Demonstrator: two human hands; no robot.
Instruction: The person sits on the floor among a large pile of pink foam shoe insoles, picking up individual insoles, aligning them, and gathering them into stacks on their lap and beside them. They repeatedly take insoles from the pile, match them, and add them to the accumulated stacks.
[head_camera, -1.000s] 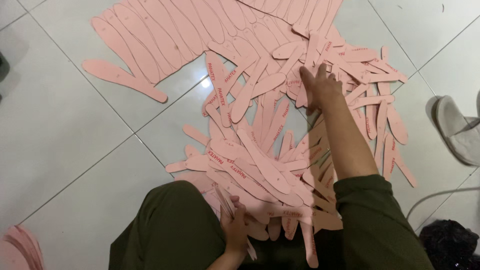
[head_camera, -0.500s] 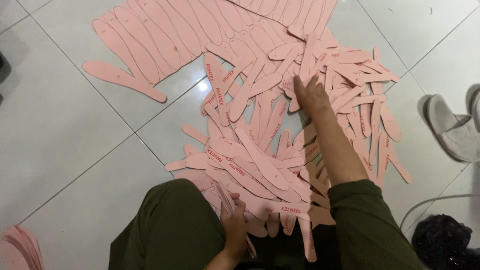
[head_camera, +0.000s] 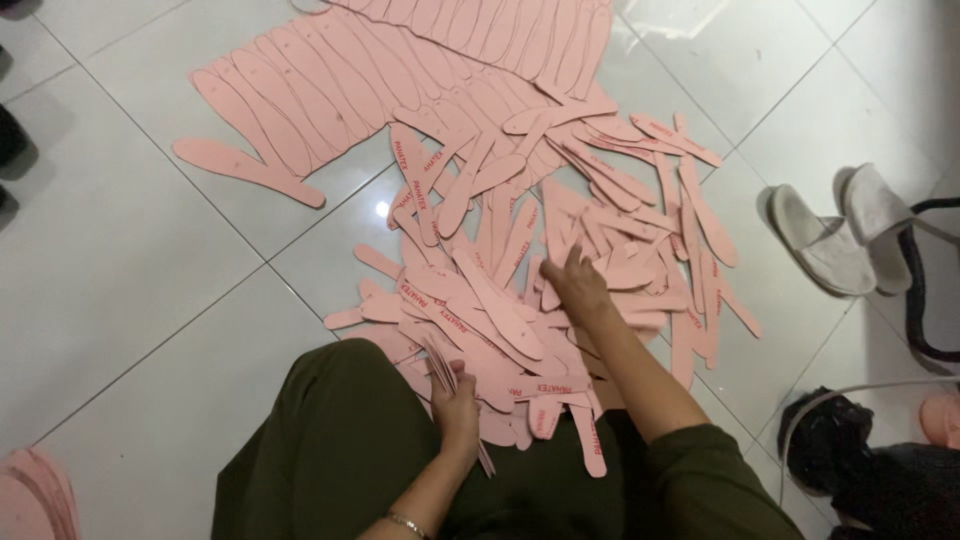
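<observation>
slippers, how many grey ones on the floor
2, side by side on the white tiles at the right edge: one slipper nearer the pink insole pile, the other slipper just right of it. More may lie outside the view.

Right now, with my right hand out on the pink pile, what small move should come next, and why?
Probably close the right hand on the pink insole piece under its fingertips and carry it to the stack gripped upright in the left hand. The right hand rests on the loose pile with nothing lifted yet, and the left hand holds several gathered pieces edge to edge.
</observation>
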